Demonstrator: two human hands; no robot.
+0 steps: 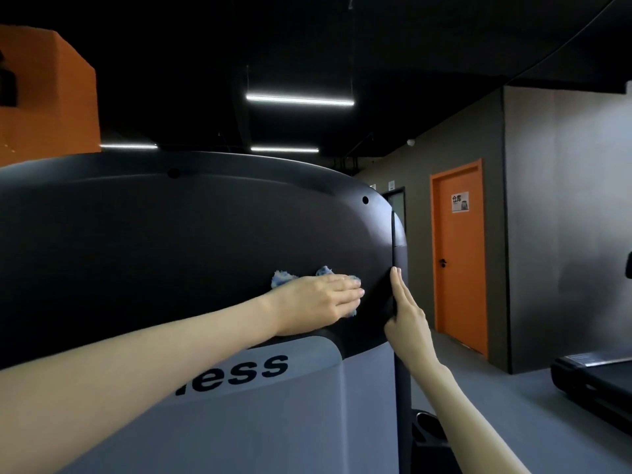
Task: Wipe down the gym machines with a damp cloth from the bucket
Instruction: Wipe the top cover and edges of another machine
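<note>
- Nearest the lens, a bare left forearm reaches in from the lower left corner and runs up to the left hand [318, 302].
- That hand lies flat, palm down, fingers straight and close together, pressing a fluffy blue-and-white cloth [283, 278] against the machine.
- Tufts of the cloth stick out above the knuckles, and a small bit shows below the fingertips; the rest is hidden under the palm.
- Cloth and hand sit on the broad, rounded, matte black plastic housing [154, 241] of a gym machine, low on its face and toward its right side.
- Below the housing is a pale grey panel [273, 422] with dark lettering [253, 371] reading "ess"; the forearm covers the letters before it.
- At the housing's right edge, the right hand [408, 318] rests with its fingers straight and together, pointing upward along the dark vertical rim.
- Its thumb sits low by the rim and appears to touch the front face, though I cannot tell whether it hooks round the edge.
- The two hands are near each other but apart, with bare black housing between them.
- Farther right, an orange door [460, 268] with a black handle and a small white sign [460, 201] stands in a grey wall [564, 217].
- A black treadmill deck [595, 378] lies on the grey floor at the right edge.
- White strip lights [300, 100] hang from the black ceiling, and an orange block [44, 97] sits at upper left.
</note>
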